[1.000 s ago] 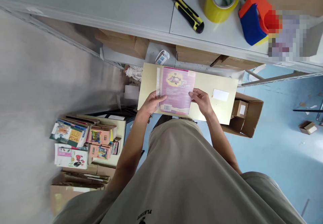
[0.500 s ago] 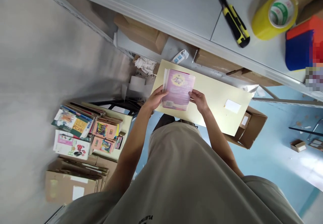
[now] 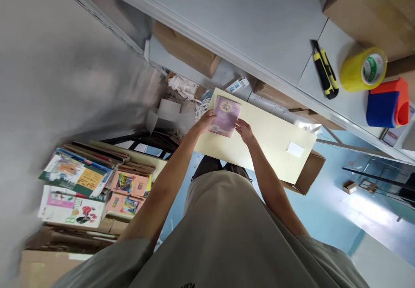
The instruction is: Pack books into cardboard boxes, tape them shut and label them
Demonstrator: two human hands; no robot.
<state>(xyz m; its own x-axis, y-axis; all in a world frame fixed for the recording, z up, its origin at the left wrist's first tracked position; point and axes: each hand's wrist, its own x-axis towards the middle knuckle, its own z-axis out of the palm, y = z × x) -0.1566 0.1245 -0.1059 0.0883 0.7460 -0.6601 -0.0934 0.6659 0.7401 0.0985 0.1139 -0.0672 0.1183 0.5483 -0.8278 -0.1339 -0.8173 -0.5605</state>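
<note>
A purple book (image 3: 227, 119) with a yellow emblem on its cover is over the left part of the cream tabletop (image 3: 266, 136). My left hand (image 3: 205, 120) grips its left edge, the thumb lying on the cover. At the opposite edge, my right hand (image 3: 244, 130) has its fingertips against the book, slightly spread. The undersides of both hands are hidden, and whether the book rests on the tabletop is hard to see.
A grey shelf crosses above the tabletop, bearing a utility knife (image 3: 325, 72), yellow tape roll (image 3: 353, 72) and blue-orange tool (image 3: 382, 106). Stacked books (image 3: 78, 171) and flattened cardboard (image 3: 52, 266) stand left. A white label (image 3: 295, 149) lies right; beyond is an open carton (image 3: 309, 173).
The book has moved farther from my body, toward the tabletop's far left corner, with both hands following. My right hand's fingers look looser. The camera view has also shifted.
</note>
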